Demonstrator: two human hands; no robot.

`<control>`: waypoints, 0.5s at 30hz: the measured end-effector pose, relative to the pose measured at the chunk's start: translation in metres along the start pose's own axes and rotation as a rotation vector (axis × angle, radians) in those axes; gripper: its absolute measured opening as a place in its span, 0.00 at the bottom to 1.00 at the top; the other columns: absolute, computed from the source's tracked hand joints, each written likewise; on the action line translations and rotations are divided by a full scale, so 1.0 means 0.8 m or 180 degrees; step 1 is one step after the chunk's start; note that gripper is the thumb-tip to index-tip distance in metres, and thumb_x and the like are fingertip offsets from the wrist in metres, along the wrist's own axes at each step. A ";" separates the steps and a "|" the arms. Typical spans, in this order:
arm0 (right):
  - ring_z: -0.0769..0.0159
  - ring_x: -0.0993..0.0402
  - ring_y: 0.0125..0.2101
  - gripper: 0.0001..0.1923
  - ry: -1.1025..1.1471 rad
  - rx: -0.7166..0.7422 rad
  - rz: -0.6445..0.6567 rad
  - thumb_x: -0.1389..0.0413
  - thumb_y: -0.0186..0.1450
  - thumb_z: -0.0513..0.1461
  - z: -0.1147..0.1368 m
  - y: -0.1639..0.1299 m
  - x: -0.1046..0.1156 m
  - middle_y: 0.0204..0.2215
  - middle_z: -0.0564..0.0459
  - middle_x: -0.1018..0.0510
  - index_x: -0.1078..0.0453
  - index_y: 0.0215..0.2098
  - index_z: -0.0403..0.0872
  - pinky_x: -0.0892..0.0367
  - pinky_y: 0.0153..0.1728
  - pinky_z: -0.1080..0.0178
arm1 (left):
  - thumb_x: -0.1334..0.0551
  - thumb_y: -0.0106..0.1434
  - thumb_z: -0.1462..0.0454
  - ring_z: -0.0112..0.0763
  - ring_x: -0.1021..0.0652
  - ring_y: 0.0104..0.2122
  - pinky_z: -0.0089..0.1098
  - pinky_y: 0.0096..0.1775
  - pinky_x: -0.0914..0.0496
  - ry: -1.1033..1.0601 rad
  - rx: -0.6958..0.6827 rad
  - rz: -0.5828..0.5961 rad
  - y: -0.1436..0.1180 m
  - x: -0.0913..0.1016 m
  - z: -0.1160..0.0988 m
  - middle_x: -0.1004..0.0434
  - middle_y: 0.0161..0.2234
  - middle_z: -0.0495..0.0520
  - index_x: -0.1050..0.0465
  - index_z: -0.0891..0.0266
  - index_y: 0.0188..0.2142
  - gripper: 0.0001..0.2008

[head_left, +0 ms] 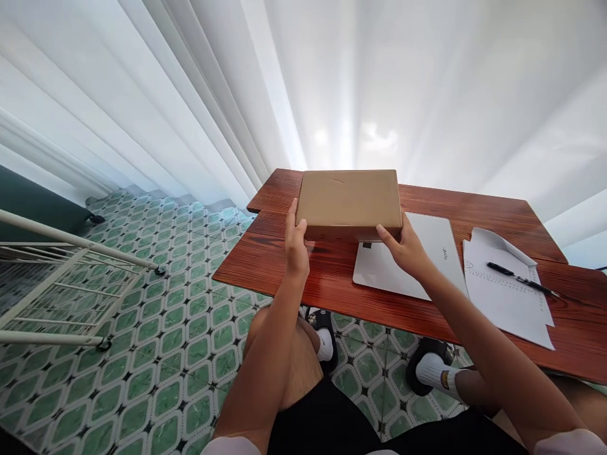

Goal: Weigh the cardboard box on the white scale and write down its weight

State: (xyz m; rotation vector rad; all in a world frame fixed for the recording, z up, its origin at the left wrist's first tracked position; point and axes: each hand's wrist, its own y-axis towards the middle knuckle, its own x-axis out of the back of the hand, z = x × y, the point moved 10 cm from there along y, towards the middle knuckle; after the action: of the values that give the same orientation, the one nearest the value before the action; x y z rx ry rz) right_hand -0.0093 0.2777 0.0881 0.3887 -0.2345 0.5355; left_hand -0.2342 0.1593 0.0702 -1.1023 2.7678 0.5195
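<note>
Quickly, left to right: white metal rack [61, 278] stands on the green patterned tile floor [190, 328], far left, well apart from the table. White curtain [332, 82] hangs behind everything. Person sits at a reddish wooden table [284, 265], knees under its near edge, feet in white socks and black sandals on the tiles.

Left hand [296, 243] grips the left end of a plain brown cardboard box [349, 199], thumb on top edge, fingers wrapped under. Right hand [405, 246] grips the box's right near corner, thumb on the front face, fingers underneath. Both hands closed on the box. Box is closed, held roughly level, above the table's middle; whether its far edge touches the wood, cannot tell. It hangs partly over the back of a white closed laptop [427, 265] lying flat on the table.

Right of the laptop, just beside it: white paper sheets [507, 297], printed grid visible, top corner curled. Black pen [519, 278] lies across the sheets, slanted.
</note>
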 end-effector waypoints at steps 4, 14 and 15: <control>0.47 0.34 0.62 0.40 -0.0059 0.0044 -0.0128 0.45 0.71 0.60 -0.006 -0.010 0.032 0.64 0.43 0.32 0.48 0.73 0.54 0.36 0.63 0.43 | 0.45 0.73 0.48 0.40 0.40 0.69 0.35 0.65 0.39 -0.0003 -0.0165 0.0341 -0.008 -0.030 -0.001 0.42 0.70 0.52 0.40 0.52 0.69 0.28; 0.47 0.29 0.58 0.37 -0.0048 0.0093 -0.0764 0.43 0.70 0.59 -0.036 -0.052 0.122 0.58 0.42 0.27 0.41 0.70 0.52 0.30 0.60 0.44 | 0.45 0.71 0.44 0.44 0.36 0.66 0.37 0.60 0.33 -0.0309 -0.0207 0.1100 -0.037 -0.103 0.007 0.40 0.68 0.56 0.39 0.53 0.67 0.30; 0.46 0.28 0.58 0.37 -0.0086 0.0101 -0.0835 0.43 0.70 0.59 -0.039 -0.056 0.131 0.57 0.42 0.26 0.41 0.70 0.52 0.30 0.59 0.44 | 0.45 0.71 0.44 0.44 0.36 0.67 0.37 0.61 0.34 -0.0316 -0.0198 0.1177 -0.040 -0.110 0.008 0.40 0.68 0.56 0.39 0.53 0.67 0.31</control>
State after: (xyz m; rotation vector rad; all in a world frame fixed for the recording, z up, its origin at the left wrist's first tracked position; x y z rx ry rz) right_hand 0.1059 0.3019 0.0797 0.4501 -0.1977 0.2766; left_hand -0.1481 0.1964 0.0761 -0.5529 2.8915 0.6819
